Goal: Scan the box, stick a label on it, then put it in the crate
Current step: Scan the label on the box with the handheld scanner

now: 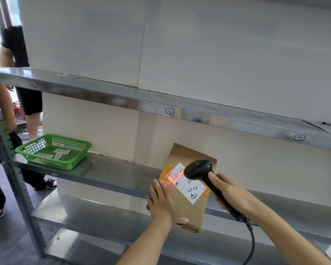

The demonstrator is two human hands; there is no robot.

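Note:
A brown cardboard box (187, 207) with a white shipping label (187, 183) is held tilted over the front edge of the middle metal shelf (118, 175). My left hand (161, 202) grips the box by its left side. My right hand (231, 194) holds a black corded barcode scanner (199, 170), whose head sits close to the label. A red scan line falls across the barcode and onto my left fingers. A green plastic basket (52, 151) with several small white labels (54, 153) inside stands at the shelf's left end.
An upper shelf (161, 104) with marked tags runs above, and a lower shelf (96, 217) lies below. Two people stand at the far left beside the rack's upright (17, 178). A pale wall backs the shelves.

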